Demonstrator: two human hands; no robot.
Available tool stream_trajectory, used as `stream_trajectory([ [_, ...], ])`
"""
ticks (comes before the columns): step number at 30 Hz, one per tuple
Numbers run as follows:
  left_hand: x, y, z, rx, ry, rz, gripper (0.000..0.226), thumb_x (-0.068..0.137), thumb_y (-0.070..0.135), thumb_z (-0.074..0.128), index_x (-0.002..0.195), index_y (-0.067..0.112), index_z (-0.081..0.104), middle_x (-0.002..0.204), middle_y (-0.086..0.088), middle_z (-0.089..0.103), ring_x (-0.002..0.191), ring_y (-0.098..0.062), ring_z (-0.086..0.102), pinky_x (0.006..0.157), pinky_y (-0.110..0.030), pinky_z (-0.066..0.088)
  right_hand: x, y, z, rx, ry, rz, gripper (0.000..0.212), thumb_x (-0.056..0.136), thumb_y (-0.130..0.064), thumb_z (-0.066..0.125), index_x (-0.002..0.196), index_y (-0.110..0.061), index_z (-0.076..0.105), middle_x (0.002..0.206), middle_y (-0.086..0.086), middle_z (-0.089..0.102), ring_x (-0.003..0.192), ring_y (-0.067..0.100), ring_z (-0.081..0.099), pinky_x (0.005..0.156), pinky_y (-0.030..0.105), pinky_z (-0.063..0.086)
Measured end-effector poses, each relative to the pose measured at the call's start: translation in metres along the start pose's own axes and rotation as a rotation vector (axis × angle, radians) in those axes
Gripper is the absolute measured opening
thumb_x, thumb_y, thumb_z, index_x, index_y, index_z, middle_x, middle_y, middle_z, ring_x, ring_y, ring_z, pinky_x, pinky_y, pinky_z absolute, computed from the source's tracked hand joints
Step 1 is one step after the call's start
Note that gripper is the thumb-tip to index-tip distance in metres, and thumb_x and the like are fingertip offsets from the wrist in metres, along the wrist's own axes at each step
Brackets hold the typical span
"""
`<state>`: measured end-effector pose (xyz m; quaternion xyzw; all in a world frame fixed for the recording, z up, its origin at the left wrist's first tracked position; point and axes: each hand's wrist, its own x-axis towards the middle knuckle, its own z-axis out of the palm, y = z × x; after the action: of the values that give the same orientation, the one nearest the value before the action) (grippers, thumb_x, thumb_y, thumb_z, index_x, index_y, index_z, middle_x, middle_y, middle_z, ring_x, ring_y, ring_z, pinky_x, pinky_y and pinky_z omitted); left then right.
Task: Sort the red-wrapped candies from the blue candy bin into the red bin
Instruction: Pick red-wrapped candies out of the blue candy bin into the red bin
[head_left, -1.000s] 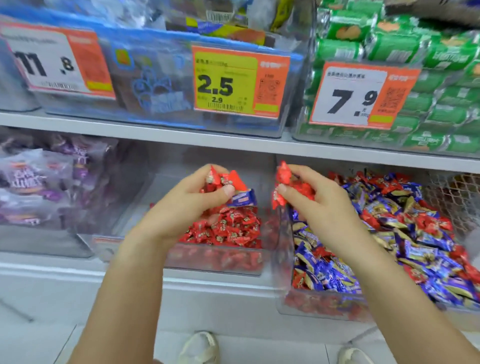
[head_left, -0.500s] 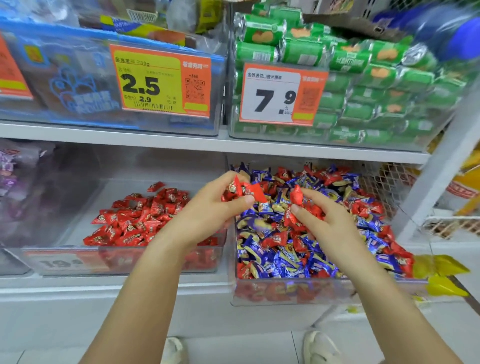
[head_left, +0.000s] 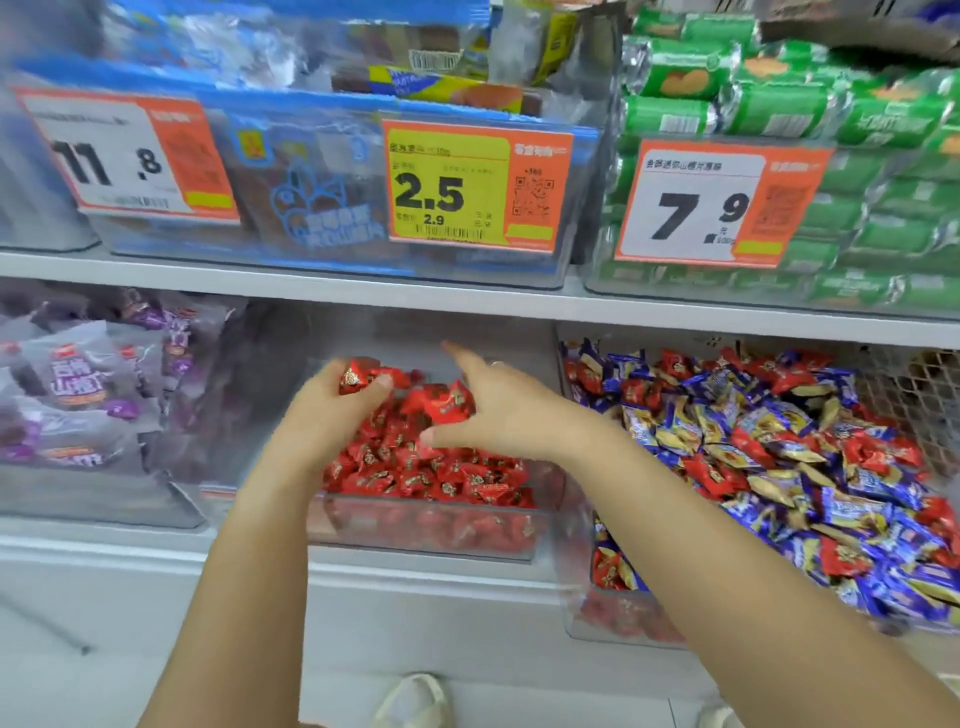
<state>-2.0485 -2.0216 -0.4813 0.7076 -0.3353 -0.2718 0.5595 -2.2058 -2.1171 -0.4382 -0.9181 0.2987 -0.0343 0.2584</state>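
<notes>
over the red bin (head_left: 426, 525), red candies (head_left: 363, 376) are gripped in the left hand (head_left: 332, 410) while the right hand (head_left: 493, 410) is spread open, so loose candies (head_left: 441, 400) could be scattered past its rim.

My lower shelf (head_left: 363, 540) carries three clear bins: purple packets bin (head_left: 93, 499) left, red bin (head_left: 426, 535) centre, blue candy bin (head_left: 613, 618) right (red candies mixed in).

White shop shelves (head_left: 311, 299), pale tiled floor (head_left: 519, 712)
</notes>
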Motion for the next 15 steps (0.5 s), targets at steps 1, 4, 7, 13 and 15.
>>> stream_trajectory([
  [1,0.002,-0.001,-0.005,-0.021,0.004,-0.014,0.025,0.079,0.037,0.07,0.103,0.036,0.062,0.103,-0.001,0.067,0.099,-0.02,0.064,0.095,-0.043,0.049,-0.001,0.001,-0.001,-0.058,-0.022,0.0,0.092,0.082,-0.052,0.065,0.152,-0.028,0.01,0.148,0.013,0.033,0.134,0.027,0.038,0.103,0.032,0.036],
  [4,0.003,-0.001,-0.012,-0.026,-0.037,-0.064,0.031,0.088,0.033,0.064,0.118,0.034,0.059,0.106,0.002,0.062,0.101,-0.015,0.058,0.097,-0.036,0.043,-0.02,0.01,-0.009,-0.095,0.113,-0.088,0.071,0.087,-0.052,0.059,0.147,-0.033,0.026,0.145,0.003,0.041,0.131,0.019,0.041,0.104,0.03,0.035],
  [7,0.003,0.005,-0.01,0.033,-0.018,-0.07,0.042,0.087,0.03,0.066,0.128,0.03,0.054,0.123,-0.001,0.055,0.111,-0.017,0.053,0.099,-0.035,0.039,-0.057,0.027,-0.02,-0.042,0.285,-0.153,0.042,0.09,-0.041,0.057,0.131,-0.033,0.052,0.129,-0.013,0.054,0.117,-0.004,0.046,0.095,0.009,0.031],
  [13,-0.021,0.036,0.039,0.153,0.035,0.02,0.05,0.087,0.038,0.063,0.134,0.026,0.05,0.12,0.002,0.051,0.093,-0.008,0.052,0.087,-0.026,0.034,-0.128,0.099,-0.029,0.165,0.606,-0.003,0.017,0.092,-0.028,0.059,0.1,-0.043,0.063,0.108,-0.021,0.061,0.102,-0.009,0.054,0.088,0.012,0.041],
  [15,-0.034,0.051,0.067,0.246,-0.015,0.117,0.04,0.089,0.036,0.061,0.128,0.026,0.056,0.115,-0.004,0.061,0.083,-0.008,0.054,0.082,-0.023,0.034,-0.142,0.121,-0.039,0.194,0.657,0.08,0.02,0.091,-0.022,0.061,0.095,-0.041,0.064,0.104,-0.017,0.065,0.097,-0.003,0.059,0.087,0.029,0.049],
])
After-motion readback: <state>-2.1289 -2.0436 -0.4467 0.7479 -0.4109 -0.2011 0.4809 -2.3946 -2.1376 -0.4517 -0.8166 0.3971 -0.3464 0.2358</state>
